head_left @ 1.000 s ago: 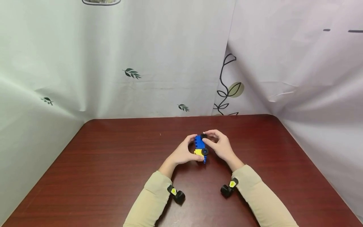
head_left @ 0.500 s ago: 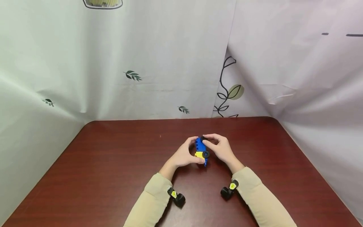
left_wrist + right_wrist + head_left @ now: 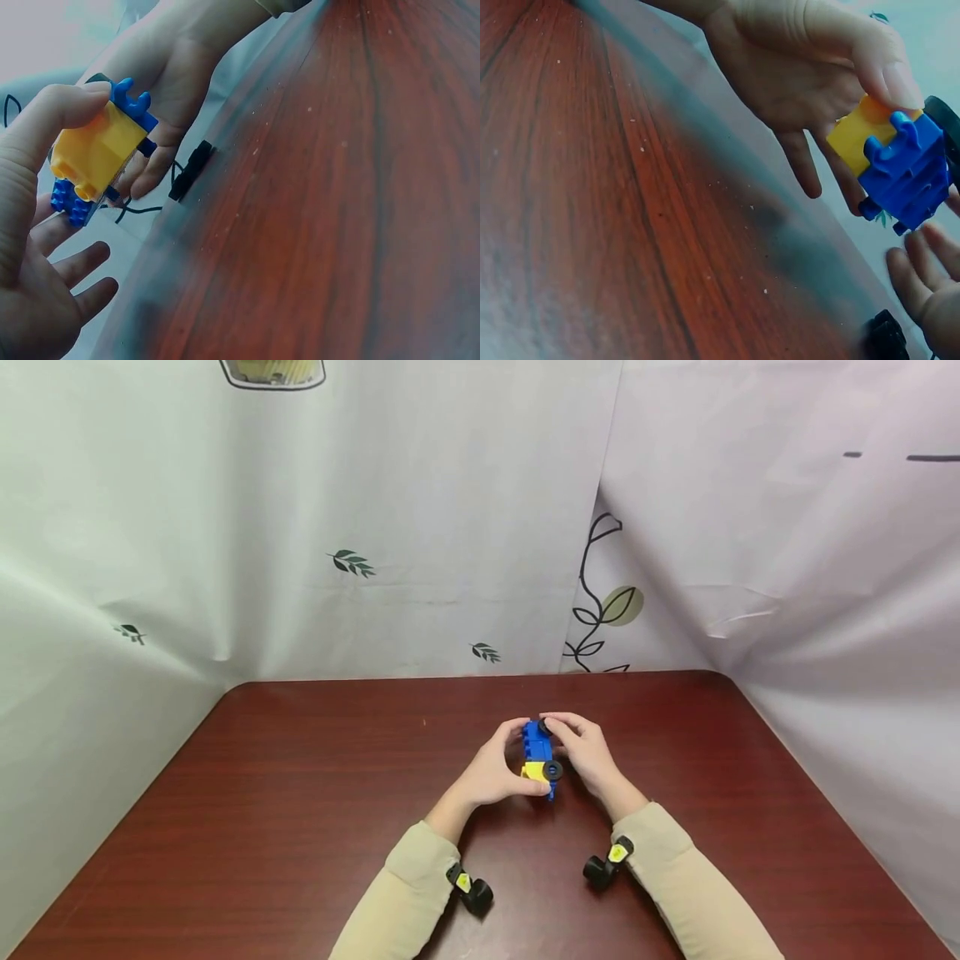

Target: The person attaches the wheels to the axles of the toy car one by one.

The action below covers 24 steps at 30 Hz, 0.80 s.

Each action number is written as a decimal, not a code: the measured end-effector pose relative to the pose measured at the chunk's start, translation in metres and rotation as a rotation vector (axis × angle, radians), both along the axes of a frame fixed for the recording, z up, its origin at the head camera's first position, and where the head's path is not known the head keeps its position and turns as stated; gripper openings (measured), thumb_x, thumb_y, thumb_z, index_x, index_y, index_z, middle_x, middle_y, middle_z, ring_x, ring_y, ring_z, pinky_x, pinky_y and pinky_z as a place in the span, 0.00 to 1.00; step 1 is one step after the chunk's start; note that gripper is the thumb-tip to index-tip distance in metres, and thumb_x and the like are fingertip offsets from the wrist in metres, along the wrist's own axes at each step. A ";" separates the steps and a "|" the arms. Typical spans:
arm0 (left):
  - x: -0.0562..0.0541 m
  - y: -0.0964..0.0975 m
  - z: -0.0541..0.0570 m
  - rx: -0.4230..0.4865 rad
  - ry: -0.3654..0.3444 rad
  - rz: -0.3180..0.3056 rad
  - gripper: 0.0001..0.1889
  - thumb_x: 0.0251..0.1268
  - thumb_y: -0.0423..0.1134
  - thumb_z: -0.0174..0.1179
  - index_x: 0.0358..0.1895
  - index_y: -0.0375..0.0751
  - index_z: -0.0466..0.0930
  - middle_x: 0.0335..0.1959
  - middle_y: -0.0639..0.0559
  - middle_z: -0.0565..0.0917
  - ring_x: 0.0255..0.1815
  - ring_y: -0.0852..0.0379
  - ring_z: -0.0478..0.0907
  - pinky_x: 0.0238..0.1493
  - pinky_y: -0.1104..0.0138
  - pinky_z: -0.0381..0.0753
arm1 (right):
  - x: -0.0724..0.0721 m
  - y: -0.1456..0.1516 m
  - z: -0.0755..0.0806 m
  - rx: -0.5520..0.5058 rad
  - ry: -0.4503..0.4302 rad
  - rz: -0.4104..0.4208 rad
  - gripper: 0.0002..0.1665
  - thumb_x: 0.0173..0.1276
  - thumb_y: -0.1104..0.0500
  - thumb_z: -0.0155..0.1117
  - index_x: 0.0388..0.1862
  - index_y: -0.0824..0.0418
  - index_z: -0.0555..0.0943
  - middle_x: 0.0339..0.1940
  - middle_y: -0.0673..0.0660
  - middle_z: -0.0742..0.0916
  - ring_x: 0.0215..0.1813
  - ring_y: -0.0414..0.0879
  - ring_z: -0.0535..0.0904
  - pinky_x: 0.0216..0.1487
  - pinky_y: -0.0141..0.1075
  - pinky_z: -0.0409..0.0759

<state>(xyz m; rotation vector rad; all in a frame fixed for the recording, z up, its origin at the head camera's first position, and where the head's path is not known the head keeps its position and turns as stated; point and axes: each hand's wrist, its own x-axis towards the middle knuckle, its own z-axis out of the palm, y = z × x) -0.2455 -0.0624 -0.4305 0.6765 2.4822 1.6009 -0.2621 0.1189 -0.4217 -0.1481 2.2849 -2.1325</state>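
Note:
A toy car (image 3: 537,745) of blue and yellow building bricks is held on its side above the table. My left hand (image 3: 489,774) grips it lengthwise, thumb on the yellow block (image 3: 534,770) and fingers at the far blue end. One black wheel (image 3: 552,770) shows at the near end. At the far end, my right hand (image 3: 591,758) pinches another black wheel (image 3: 543,726) between thumb and forefinger, partly covering it. A blue hook-shaped piece (image 3: 131,99) juts from the near end in the left wrist view. The right wrist view shows the ridged blue underside (image 3: 909,174).
The dark red wooden table (image 3: 300,810) spreads around both hands. White printed sheets (image 3: 450,510) hang behind it and at both sides. Black cameras (image 3: 477,897) are strapped to the wrists over beige sleeves (image 3: 405,893).
The toy car and my left hand have shifted slightly to the right. My right thumb has moved up onto the far wheel. The head view has tilted up a little.

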 end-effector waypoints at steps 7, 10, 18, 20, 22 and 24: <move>0.002 0.002 -0.002 0.012 0.021 -0.007 0.51 0.42 0.46 0.75 0.71 0.49 0.53 0.68 0.49 0.67 0.67 0.50 0.67 0.67 0.52 0.66 | 0.005 0.000 0.001 -0.053 -0.138 0.109 0.29 0.71 0.43 0.52 0.64 0.58 0.73 0.56 0.62 0.80 0.40 0.45 0.82 0.39 0.38 0.84; 0.002 0.002 -0.003 0.011 0.027 -0.013 0.51 0.44 0.47 0.74 0.72 0.49 0.52 0.69 0.50 0.67 0.67 0.50 0.67 0.67 0.51 0.66 | 0.006 0.000 0.001 -0.075 -0.148 0.125 0.30 0.71 0.43 0.51 0.64 0.58 0.73 0.55 0.61 0.79 0.40 0.46 0.80 0.40 0.39 0.84; 0.002 0.001 -0.004 0.008 0.025 -0.021 0.53 0.44 0.47 0.74 0.75 0.51 0.52 0.70 0.52 0.65 0.68 0.52 0.66 0.67 0.52 0.65 | 0.004 0.001 -0.001 -0.097 -0.152 0.155 0.30 0.72 0.44 0.51 0.65 0.59 0.72 0.53 0.59 0.80 0.39 0.45 0.81 0.39 0.39 0.84; 0.002 0.001 -0.003 0.005 0.027 -0.024 0.53 0.44 0.48 0.74 0.75 0.51 0.51 0.71 0.52 0.65 0.68 0.52 0.66 0.67 0.52 0.65 | 0.004 0.002 -0.001 -0.097 -0.150 0.157 0.30 0.72 0.44 0.51 0.65 0.59 0.72 0.53 0.60 0.80 0.38 0.45 0.81 0.39 0.39 0.84; 0.002 0.001 -0.003 -0.001 0.029 -0.021 0.53 0.44 0.48 0.74 0.75 0.52 0.51 0.71 0.51 0.65 0.68 0.52 0.66 0.67 0.52 0.66 | 0.003 0.002 0.000 -0.098 -0.148 0.159 0.30 0.72 0.44 0.52 0.65 0.60 0.71 0.53 0.60 0.80 0.38 0.45 0.82 0.39 0.40 0.84; 0.002 0.001 -0.003 -0.006 0.032 -0.014 0.53 0.44 0.48 0.74 0.75 0.51 0.52 0.70 0.51 0.66 0.67 0.52 0.67 0.67 0.53 0.66 | 0.004 0.001 0.000 -0.097 -0.147 0.159 0.30 0.71 0.44 0.52 0.65 0.59 0.71 0.53 0.61 0.80 0.37 0.45 0.82 0.38 0.39 0.85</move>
